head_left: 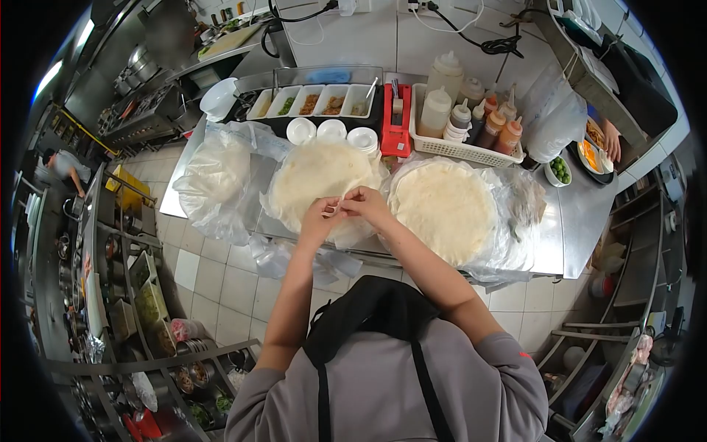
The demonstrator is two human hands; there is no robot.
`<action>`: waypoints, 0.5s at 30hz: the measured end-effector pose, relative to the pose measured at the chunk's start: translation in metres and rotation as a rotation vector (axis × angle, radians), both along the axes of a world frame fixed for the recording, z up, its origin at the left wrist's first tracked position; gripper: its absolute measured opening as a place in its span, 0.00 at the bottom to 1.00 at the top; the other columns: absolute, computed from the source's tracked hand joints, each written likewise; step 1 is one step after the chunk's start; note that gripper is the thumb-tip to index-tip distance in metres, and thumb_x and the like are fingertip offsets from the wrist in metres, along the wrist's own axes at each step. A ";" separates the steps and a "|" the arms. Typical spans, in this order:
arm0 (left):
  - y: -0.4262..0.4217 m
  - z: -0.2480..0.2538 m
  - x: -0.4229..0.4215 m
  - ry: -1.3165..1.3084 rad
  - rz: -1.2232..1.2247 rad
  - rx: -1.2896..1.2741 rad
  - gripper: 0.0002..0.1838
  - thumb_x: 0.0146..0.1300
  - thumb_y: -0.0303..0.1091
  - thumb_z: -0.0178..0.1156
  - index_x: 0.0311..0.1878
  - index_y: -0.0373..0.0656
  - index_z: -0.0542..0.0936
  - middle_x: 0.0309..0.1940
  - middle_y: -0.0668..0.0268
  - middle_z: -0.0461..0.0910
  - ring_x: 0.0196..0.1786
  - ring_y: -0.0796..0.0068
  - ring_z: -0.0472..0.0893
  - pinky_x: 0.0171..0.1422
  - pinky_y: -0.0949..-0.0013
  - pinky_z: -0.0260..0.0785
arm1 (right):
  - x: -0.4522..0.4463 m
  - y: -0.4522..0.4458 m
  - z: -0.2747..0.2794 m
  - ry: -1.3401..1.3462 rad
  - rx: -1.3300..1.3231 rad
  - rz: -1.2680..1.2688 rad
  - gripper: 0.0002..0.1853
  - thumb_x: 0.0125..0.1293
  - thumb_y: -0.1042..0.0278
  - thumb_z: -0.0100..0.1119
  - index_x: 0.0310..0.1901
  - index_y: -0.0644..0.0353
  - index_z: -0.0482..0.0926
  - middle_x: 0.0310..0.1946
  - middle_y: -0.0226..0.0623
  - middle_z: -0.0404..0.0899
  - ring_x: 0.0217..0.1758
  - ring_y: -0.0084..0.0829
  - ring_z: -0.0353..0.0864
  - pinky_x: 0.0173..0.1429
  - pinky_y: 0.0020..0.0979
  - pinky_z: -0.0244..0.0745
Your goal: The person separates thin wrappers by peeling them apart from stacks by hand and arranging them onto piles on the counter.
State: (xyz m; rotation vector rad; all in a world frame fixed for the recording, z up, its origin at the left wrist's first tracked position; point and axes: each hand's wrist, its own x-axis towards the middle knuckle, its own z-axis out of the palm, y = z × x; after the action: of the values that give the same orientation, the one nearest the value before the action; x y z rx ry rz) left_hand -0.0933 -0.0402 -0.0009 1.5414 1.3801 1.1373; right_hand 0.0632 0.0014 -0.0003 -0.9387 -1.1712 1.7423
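Observation:
Two piles of thin, round, pale sheets lie on plastic on the steel counter. My left hand [322, 219] and my right hand [364, 206] meet over the right part of the left pile [313, 173]. The fingers of both are pinched together at the fingertips, on what looks like the edge of a pale sheet [359, 190]. The right pile [442, 210] lies beside my right forearm, with nothing on top of it. Crumpled clear plastic [523, 221] spreads out from under its right side.
Behind the piles stand white cups [331, 130], a tray of fillings [311, 101], a red dispenser [397, 121] and a basket of sauce bottles [471, 150]. A plastic bag [213, 173] lies at left. Another person's hand [612, 140] is near a black plate at right; a person [66, 166] stands far left.

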 end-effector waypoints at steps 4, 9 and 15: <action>-0.003 0.000 0.001 0.073 0.012 0.058 0.14 0.53 0.24 0.62 0.44 0.34 0.76 0.34 0.66 0.78 0.35 0.78 0.75 0.38 0.77 0.69 | 0.002 0.006 -0.005 0.058 -0.035 0.007 0.11 0.54 0.77 0.59 0.38 0.69 0.71 0.32 0.40 0.76 0.34 0.29 0.80 0.41 0.27 0.79; 0.003 -0.014 -0.012 -0.121 -0.056 -0.073 0.15 0.55 0.21 0.58 0.47 0.34 0.75 0.34 0.65 0.78 0.36 0.78 0.76 0.41 0.76 0.70 | -0.001 0.003 -0.001 -0.040 -0.054 -0.034 0.15 0.52 0.75 0.61 0.40 0.66 0.68 0.28 0.37 0.74 0.31 0.27 0.78 0.37 0.26 0.77; 0.005 -0.013 -0.019 -0.358 -0.019 -0.183 0.16 0.58 0.21 0.56 0.50 0.35 0.75 0.33 0.66 0.79 0.37 0.79 0.77 0.43 0.76 0.71 | -0.014 -0.001 -0.019 -0.340 0.303 -0.054 0.22 0.43 0.71 0.66 0.35 0.61 0.62 0.24 0.35 0.72 0.24 0.25 0.73 0.28 0.26 0.72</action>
State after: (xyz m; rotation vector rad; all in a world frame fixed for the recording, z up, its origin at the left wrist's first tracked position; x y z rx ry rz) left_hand -0.1119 -0.0351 -0.0141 1.1539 1.1876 1.1734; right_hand 0.0491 0.0000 -0.0193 -1.0918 -1.5604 1.3446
